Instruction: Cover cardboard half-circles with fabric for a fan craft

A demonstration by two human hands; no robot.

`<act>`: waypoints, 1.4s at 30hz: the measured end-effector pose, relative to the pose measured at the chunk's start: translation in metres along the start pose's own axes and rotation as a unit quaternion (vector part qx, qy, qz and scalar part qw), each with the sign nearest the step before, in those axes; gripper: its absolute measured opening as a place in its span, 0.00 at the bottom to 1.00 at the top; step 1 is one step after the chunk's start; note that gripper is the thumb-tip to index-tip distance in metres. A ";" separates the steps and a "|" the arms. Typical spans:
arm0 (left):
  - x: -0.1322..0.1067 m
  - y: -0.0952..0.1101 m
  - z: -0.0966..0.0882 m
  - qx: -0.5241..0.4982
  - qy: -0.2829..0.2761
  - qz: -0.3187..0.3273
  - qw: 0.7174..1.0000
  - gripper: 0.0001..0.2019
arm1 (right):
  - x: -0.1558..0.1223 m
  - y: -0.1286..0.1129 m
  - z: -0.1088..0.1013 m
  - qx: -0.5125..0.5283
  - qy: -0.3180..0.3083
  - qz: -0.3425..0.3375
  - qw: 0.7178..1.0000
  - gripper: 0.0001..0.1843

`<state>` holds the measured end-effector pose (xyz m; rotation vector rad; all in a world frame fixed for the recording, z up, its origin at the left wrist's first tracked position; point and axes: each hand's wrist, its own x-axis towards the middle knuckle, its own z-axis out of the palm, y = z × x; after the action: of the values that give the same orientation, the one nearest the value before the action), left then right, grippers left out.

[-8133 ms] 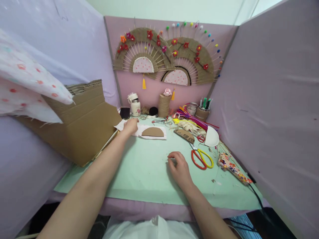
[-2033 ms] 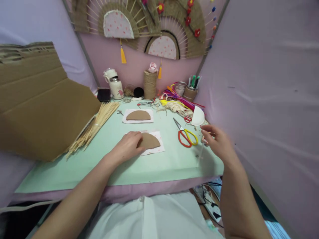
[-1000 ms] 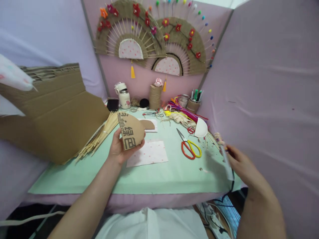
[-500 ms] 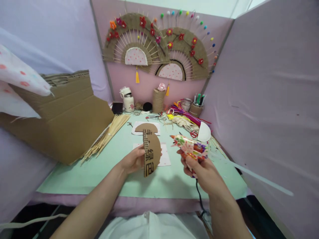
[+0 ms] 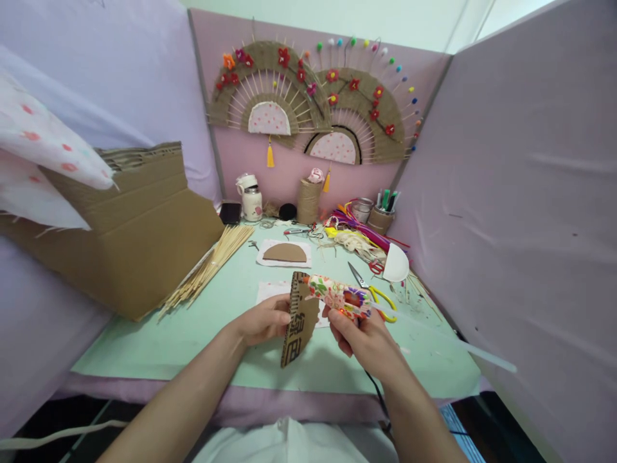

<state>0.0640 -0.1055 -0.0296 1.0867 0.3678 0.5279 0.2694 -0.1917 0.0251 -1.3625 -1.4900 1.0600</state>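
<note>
My left hand [image 5: 267, 319] grips a half-round piece of cardboard [image 5: 299, 328] with dark printed characters, held upright and tilted above the table. A flower-patterned hot glue gun [image 5: 337, 294] is in my right hand [image 5: 359, 334], a clear glue stick [image 5: 482, 354] jutting from its back. The gun's orange nozzle is at the upper end of the cardboard; whether it touches cannot be made out. Beneath the cardboard lies a spotted white fabric piece [image 5: 272, 290], partly hidden. Farther back, another cardboard half-circle [image 5: 285, 253] rests on a second white piece [image 5: 264, 262].
Yellow-handled scissors [image 5: 383, 305] lie behind my right hand. Bamboo sticks [image 5: 212, 267] and a big cardboard sheet [image 5: 130, 238] are on the left. Along the back stand a bottle [image 5: 251, 202], a twine spool [image 5: 308, 200] and a pen holder [image 5: 380, 220]. The gun's cord [image 5: 378, 392] hangs over the front edge.
My right hand has brought the glue gun leftward to the cardboard's upper end. The cardboard has tilted and shifted slightly right and down. The scissors' yellow handles have come into sight.
</note>
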 end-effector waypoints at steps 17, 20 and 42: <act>0.000 -0.001 0.000 -0.039 -0.026 -0.006 0.999 0.28 | 0.003 0.001 -0.003 -0.090 0.012 -0.013 0.996 0.27; 0.000 -0.002 -0.001 -0.032 -0.027 0.002 0.999 0.30 | 0.003 0.005 -0.005 -0.097 0.017 -0.005 0.995 0.27; -0.003 -0.004 -0.007 -0.065 -0.021 0.059 0.996 0.33 | 0.004 0.024 -0.013 -0.130 0.021 0.019 0.991 0.30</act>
<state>0.0591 -0.1037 -0.0359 0.9958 0.2298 0.6252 0.2890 -0.1857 0.0063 -1.5888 -1.6192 0.8759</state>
